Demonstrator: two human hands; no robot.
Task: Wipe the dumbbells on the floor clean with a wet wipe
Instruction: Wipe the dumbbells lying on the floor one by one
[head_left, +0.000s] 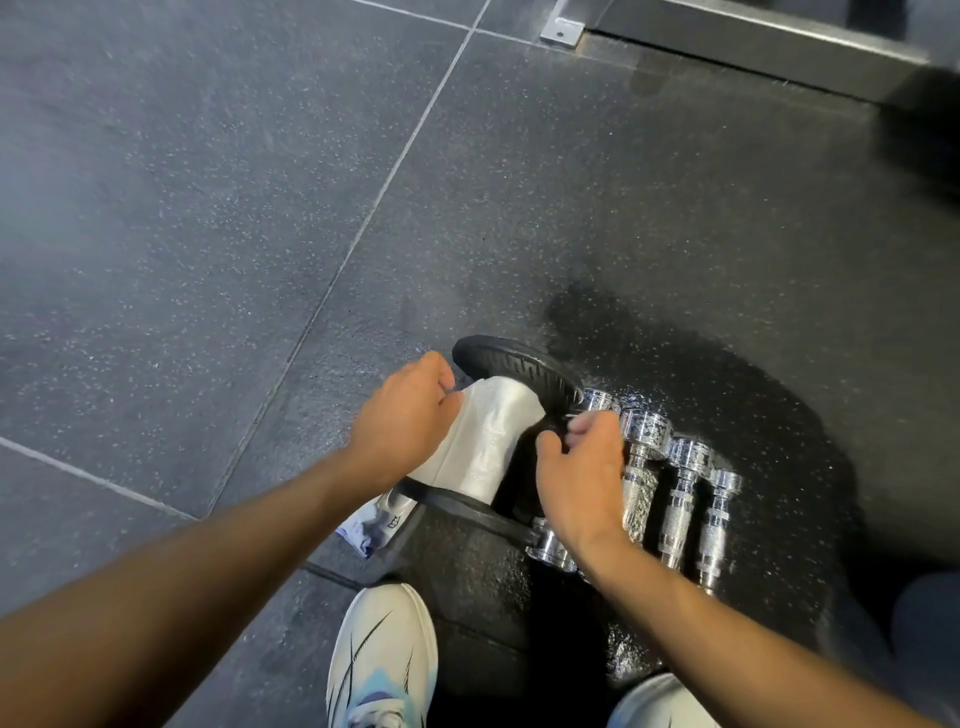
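White wet wipe (485, 441) is draped over the black dumbbell (514, 415) on the floor (208, 208), beside the chrome dumbbells (675, 493). Left hand (402, 415) grips the wipe's upper edge. Right hand (582, 478) curls at the dumbbell's middle; what it grips cannot be determined. Step in hand: wiping the black dumbbell. Next move likely requires pulling the wipe around the bar.

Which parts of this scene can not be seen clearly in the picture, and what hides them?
Head view:
- Dumbbell handle: covered by the wet wipe.
- Left hand fingertips: hidden behind the wipe.
- Packet print: blurred, part under the near plate.
- Nearest chrome bar: crossed by the right hand.
- Right shoe: cut by the bottom edge.
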